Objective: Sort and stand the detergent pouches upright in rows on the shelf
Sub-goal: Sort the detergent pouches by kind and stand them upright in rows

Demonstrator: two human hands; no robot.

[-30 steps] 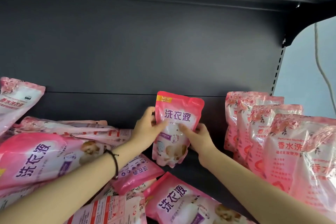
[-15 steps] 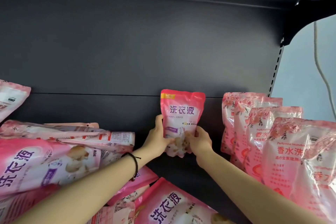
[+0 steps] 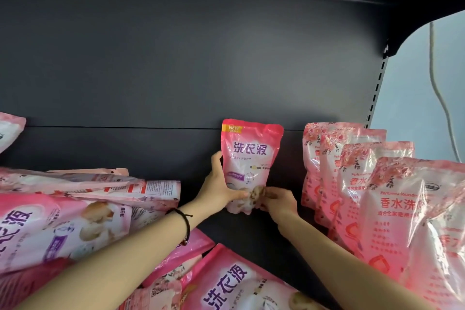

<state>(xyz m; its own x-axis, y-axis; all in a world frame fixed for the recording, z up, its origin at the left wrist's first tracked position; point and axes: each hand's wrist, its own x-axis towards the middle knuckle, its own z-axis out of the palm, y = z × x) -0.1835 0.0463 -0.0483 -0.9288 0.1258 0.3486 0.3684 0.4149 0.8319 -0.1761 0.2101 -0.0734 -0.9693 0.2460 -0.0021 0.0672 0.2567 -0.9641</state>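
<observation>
Two hands meet at the base of a single pink-and-white plastic detergent pouch with purple lettering (image 3: 251, 156). It stands upright at the back of the dark metal shelf (image 3: 251, 236), close to or against the dark back panel (image 3: 201, 70). It is well apart from the heap of lying pink pouches (image 3: 75, 221) on the left, and near but not touching the standing row of rose-printed pink pouches (image 3: 352, 184) on the right. I judge it is meant to start a second row for its own kind, set at the rear so later ones can line up in front.

The left hand (image 3: 221, 189) grips the pouch's lower left side, thumb up along the edge and fingers curled across the front. The right hand (image 3: 279, 201) pinches the bottom right corner, probably spreading the soft base so the pouch stands unaided. Both forearms reach forward and converge, with a black cord bracelet (image 3: 185, 221) on the left wrist. Whether the base bears fully on the shelf I cannot tell.
</observation>
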